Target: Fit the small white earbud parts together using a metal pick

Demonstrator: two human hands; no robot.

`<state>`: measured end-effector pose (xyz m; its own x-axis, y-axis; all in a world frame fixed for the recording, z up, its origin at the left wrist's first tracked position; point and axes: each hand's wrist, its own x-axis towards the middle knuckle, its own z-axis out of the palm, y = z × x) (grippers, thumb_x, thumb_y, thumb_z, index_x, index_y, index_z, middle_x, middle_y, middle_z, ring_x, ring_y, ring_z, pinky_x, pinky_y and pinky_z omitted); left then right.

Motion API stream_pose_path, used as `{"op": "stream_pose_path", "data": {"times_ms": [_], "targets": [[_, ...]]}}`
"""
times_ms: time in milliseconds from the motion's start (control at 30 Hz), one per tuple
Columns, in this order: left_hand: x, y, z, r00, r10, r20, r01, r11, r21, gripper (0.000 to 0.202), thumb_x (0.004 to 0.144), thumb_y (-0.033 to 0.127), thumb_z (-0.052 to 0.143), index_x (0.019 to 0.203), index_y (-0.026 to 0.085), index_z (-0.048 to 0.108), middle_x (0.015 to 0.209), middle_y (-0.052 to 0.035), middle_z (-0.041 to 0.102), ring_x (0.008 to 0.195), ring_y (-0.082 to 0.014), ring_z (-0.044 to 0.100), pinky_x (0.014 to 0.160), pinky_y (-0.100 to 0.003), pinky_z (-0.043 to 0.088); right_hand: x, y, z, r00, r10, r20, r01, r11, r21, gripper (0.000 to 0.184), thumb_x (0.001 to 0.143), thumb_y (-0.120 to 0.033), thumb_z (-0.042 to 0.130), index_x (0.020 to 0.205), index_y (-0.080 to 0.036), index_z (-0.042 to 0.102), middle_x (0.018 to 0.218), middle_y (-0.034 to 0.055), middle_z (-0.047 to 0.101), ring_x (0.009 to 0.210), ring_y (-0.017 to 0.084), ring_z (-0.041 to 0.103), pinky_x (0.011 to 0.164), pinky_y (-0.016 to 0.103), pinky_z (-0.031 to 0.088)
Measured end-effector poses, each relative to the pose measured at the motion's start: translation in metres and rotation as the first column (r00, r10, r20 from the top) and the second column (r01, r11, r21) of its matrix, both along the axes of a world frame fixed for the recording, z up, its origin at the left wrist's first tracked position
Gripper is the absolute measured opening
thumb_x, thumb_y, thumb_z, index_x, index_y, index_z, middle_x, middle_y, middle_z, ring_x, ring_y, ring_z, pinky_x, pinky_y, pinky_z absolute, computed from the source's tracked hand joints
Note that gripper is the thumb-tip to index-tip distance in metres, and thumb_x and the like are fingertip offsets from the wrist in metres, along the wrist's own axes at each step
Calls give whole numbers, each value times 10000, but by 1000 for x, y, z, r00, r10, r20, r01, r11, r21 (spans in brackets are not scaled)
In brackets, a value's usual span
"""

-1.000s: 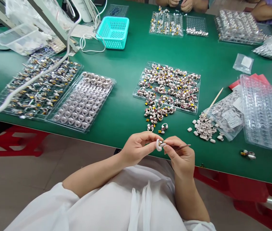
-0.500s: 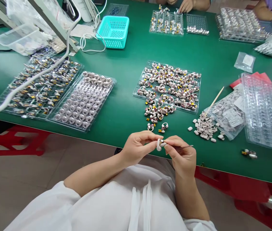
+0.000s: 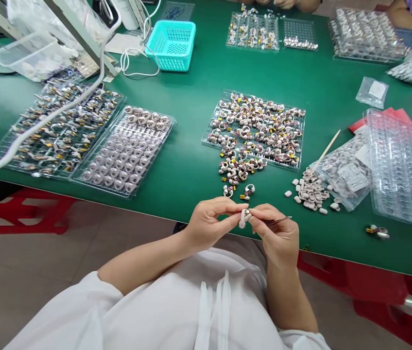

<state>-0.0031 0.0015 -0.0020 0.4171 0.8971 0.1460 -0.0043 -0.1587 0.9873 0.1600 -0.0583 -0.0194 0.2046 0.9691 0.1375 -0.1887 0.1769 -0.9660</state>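
- Landmark: heaped tray, one, clear plastic.
- Change: over the last second the looped piece has turned slightly in my fingers; neither hand has let go. Reading: handwork on it continues. Across from me, a co-worker's hand has drawn back.
- Hands: two, close together. Left hand pinches the piece's loop side; right hand pinches its other side and also grips one thin tool.
- Position of piece: one, held on the near side of the heaped tray, beyond the spilled pile.
- Apart from that pile, near side: one single piece.
- Right of tray, nearer me: loose caps, overlapping, no sure count; one wooden stick; one bag of caps.
- Left of tray: one tray of round parts, uncounted.
- Beyond tray, left: one turquoise basket.
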Motion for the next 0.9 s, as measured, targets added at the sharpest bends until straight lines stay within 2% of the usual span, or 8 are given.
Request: {"op": "stream_pose_path", "data": {"times_ms": [533,900], "targets": [[0,2,-1,999,-2,-43,8,988,153,193,848,134,687,1017,151,779,755,-63,749,694,-135,677,649,-217,531,1,1,3,999,16,52,-12,996,-88,203,838,-109,709,958,-263,764,867,23,691,693,121,609,499,221,439],[3,-3,-1,998,28,-48,-23,994,106,184,850,160,689,1012,144,775,792,-71,758,710,-131,686,640,-202,555,-1,-3,1,987,-82,137,85,996,-11,218,820,-116,723,957,-277,773,881,37,710,726,159,638,495,253,447]]}}
